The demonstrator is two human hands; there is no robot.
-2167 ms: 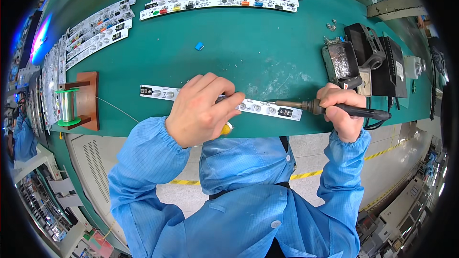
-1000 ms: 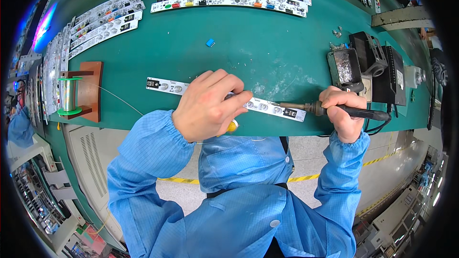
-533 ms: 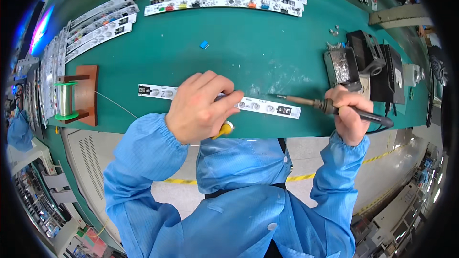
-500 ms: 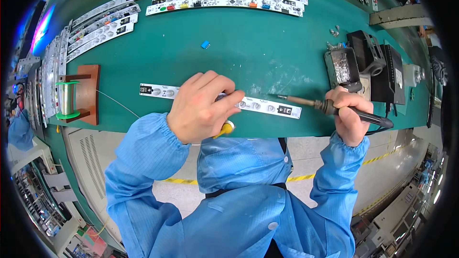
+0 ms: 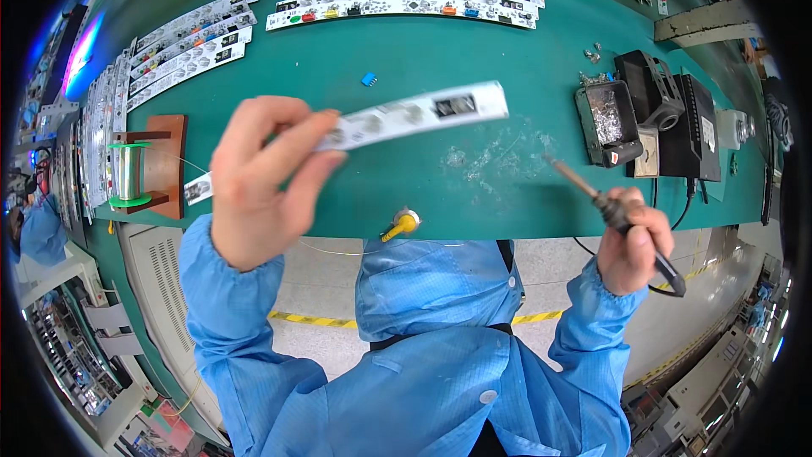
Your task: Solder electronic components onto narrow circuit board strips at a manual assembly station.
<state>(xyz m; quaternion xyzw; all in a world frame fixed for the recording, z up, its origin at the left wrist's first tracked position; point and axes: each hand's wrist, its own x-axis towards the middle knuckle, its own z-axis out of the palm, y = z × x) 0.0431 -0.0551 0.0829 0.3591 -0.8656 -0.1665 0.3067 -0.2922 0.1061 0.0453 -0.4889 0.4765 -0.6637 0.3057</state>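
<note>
Left of the solder-flecked patch on the green bench point(image 5: 423, 59), the left hand point(image 5: 254, 182) grips a long white LED board point(image 5: 406, 114), lifted clear above it. Keep it level and supported mid-length. Right of the patch, the right hand point(image 5: 630, 245) clasps the soldering iron point(image 5: 592, 195); keep its tip turned away.

The scene is brightly and evenly lit from above. Soft glare is seen on the green table point(image 5: 440, 68). The long white circuit strip point(image 5: 406, 116) is smeared by motion blur. Straight edges are bent toward the black fisheye rim.
</note>
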